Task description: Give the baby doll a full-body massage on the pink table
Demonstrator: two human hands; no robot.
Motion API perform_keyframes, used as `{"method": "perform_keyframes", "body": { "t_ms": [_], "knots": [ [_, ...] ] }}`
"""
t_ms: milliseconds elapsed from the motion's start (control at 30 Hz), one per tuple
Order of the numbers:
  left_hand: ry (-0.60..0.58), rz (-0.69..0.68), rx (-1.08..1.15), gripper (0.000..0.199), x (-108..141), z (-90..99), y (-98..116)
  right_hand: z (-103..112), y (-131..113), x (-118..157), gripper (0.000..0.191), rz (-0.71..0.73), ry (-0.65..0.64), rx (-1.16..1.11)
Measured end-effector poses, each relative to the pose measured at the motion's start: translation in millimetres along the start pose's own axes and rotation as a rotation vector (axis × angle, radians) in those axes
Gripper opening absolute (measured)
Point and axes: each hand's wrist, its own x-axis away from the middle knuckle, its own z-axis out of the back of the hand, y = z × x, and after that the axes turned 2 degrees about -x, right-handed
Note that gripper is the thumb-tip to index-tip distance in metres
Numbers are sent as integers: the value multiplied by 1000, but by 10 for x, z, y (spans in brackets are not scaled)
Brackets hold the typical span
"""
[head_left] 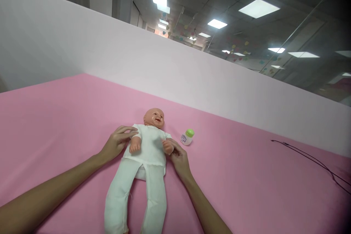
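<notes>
A glossy-headed doll (152,150) in white cloth lies face-up on smooth pink sheeting (236,175), its feet cut off by the lower edge. The left hand (117,142) and right hand (179,157) touch its arms, fingertips partly hidden, so I cannot tell whether either grips; its long axis runs outward, head toward the white partition (164,69).

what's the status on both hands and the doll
Left hand, right hand against doll, one each side. Doll face up on pink surface. Green-lidded jar just beyond right hand, not between hands and doll.
</notes>
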Motion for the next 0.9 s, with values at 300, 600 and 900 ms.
{"method": "perform_keyframes", "body": {
  "t_ms": [300,600,900],
  "knots": [
    [-4,-32,-47,35,19,-7,-3,-37,6,18,38,14,-40,58],
    [295,463,190,27,-101,52,-21,113,62,-32,40,-165,252,-225],
    [-6,20,6,34,-14,13,44,22,-57,8,29,16,-66,74]
  ]
}}
